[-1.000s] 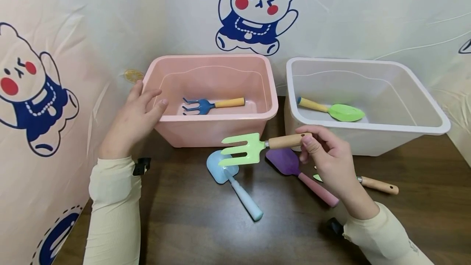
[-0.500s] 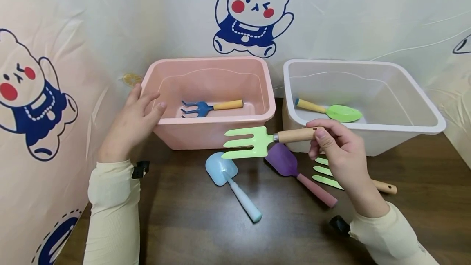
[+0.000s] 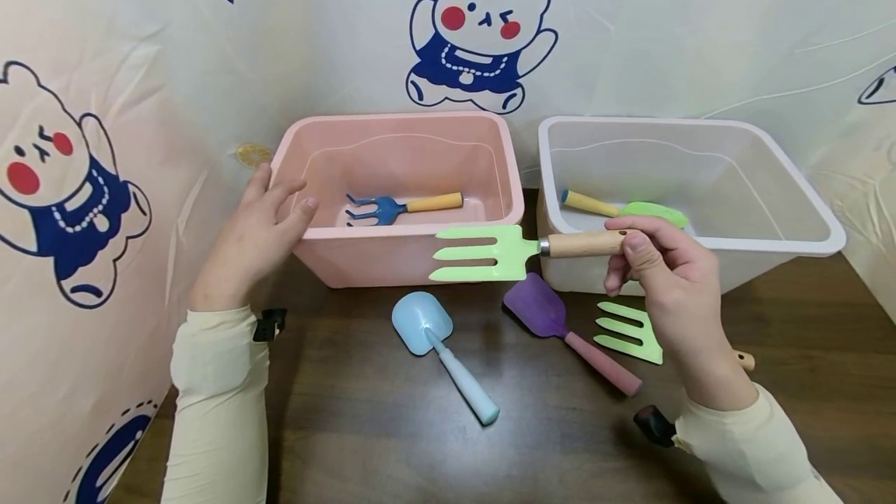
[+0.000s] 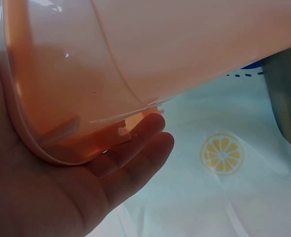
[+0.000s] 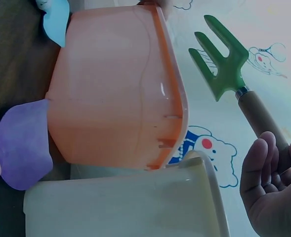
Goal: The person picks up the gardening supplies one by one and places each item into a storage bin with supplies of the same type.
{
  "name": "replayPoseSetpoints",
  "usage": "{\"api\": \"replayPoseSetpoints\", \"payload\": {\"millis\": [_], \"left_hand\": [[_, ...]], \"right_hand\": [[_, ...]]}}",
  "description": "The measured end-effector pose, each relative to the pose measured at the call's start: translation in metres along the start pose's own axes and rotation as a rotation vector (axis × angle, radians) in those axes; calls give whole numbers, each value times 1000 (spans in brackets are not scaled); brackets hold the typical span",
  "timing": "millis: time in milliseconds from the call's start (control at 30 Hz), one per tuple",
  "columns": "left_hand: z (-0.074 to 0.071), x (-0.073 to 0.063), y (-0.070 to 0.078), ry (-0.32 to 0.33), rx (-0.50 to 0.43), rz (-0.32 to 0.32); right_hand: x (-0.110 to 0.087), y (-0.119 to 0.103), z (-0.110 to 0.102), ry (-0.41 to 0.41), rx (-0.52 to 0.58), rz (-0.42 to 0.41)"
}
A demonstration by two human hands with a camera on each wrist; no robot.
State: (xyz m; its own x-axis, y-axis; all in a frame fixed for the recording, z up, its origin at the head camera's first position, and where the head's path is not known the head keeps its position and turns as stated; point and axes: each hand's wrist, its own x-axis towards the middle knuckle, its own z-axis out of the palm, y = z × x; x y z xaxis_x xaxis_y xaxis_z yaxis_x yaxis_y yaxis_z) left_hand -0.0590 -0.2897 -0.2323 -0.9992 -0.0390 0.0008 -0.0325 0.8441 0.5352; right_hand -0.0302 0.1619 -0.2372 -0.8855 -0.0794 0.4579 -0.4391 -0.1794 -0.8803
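Observation:
My right hand [image 3: 682,290] pinches the wooden handle end of a green hand fork [image 3: 516,253], its tines pointing left. The fork hangs above the table, overlapping the front of the pink bin [image 3: 378,259] in the head view. In the right wrist view, the raised fork [image 5: 231,71] shows with thumb and fingers round its handle. My left hand [image 3: 245,243] rests on the pink bin's left front corner, fingers extended along the rim. A blue hand rake [image 3: 385,210] with a yellow handle lies inside the pink bin.
The white bin [image 3: 749,263] stands right of the pink one, holding a green trowel [image 3: 654,211]. On the table lie a light blue shovel [image 3: 421,321], a purple shovel [image 3: 535,306] with a pink handle, and a second green fork [image 3: 647,339], partly hidden by my right hand.
My right hand has carried the fork rightward and slightly up, its head swinging level. The second fork's tines on the table have come into sight. My left hand stays at the pink bin.

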Motion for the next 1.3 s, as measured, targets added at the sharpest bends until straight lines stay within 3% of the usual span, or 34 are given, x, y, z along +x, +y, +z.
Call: {"api": "replayPoseSetpoints", "payload": {"millis": [300, 567, 1300], "left_hand": [[0, 0, -1, 12, -5, 13], [0, 0, -1, 14, -5, 10], [-1, 0, -2, 20, -15, 15]], "right_hand": [[6, -1, 5, 73, -22, -3], [13, 4, 10, 55, 124, -19], [16, 18, 23, 205, 31, 60]]}}
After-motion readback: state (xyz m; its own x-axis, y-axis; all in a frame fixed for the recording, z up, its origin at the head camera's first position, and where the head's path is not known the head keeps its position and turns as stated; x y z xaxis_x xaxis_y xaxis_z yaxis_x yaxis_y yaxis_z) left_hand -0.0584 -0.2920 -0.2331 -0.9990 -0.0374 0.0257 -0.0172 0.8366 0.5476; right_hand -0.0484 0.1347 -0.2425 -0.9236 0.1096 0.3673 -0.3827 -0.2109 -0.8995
